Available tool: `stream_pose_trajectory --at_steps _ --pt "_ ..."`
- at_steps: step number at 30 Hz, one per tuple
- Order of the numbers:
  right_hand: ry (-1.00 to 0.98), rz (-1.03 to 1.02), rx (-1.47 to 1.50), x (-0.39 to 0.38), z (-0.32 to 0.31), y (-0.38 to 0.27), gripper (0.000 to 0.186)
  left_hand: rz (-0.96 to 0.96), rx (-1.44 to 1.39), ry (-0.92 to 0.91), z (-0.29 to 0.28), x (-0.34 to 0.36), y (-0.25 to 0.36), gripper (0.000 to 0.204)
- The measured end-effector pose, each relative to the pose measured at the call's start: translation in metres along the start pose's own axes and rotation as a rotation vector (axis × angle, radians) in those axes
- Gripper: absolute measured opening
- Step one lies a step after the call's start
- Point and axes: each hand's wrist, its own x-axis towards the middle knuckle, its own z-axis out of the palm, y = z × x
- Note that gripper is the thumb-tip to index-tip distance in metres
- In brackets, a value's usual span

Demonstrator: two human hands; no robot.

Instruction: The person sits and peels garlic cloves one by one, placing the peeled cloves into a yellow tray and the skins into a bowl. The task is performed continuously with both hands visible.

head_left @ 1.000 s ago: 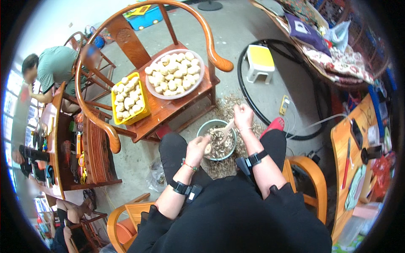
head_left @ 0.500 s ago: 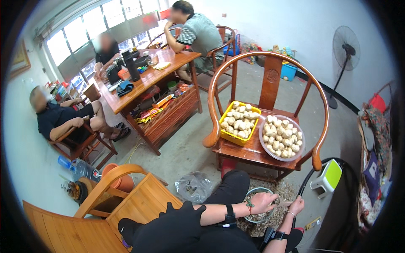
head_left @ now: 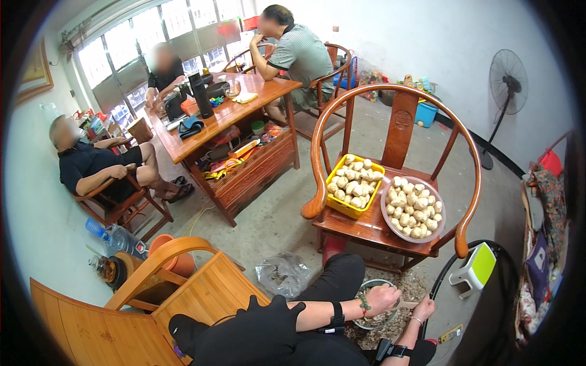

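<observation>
Above a round pail [head_left: 361,323] holding scraps, my left hand [head_left: 383,297] is closed, fingers curled, around something hidden. My right hand [head_left: 423,308] is closed just to its right. From it a small knife [head_left: 408,304] seems to reach toward the left fingers; its pale blade is partly blurred. Brown and pale peelings [head_left: 415,283] litter the floor around the pail. Ahead, a wooden armchair [head_left: 366,226] bears a yellow basket [head_left: 342,207] and a clear round bowl [head_left: 444,222], both filled with pale, brown-flecked round lumps like peeled tubers or mushrooms.
A crumpled clear plastic bag [head_left: 284,274] lies on the floor left of my leg. A white stool with a green top [head_left: 479,266] stands at right, near a black hose [head_left: 450,265]. Three people sit around a wooden table [head_left: 226,113]; a fan [head_left: 508,82] stands at the far right.
The whole view has shifted slightly. My left hand has turned so its fingers curl more; the dark piece seen at its fingertips is now hidden. My right hand stays close beside it.
</observation>
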Motion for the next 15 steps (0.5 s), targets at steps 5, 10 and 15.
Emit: stream_pose_trajectory --at_steps 5,10,15 --pt "-0.026 0.033 -0.002 0.006 -0.003 0.012 0.044 0.042 -0.009 -0.073 0.003 -0.002 -0.004 0.025" --pt "-0.049 0.118 0.061 0.011 -0.005 0.016 0.044 0.046 -0.056 -0.063 -0.002 -0.004 -0.001 0.025" --pt "-0.048 0.137 0.086 0.015 0.000 0.021 0.045 0.050 -0.061 -0.021 -0.003 -0.004 0.000 0.024"
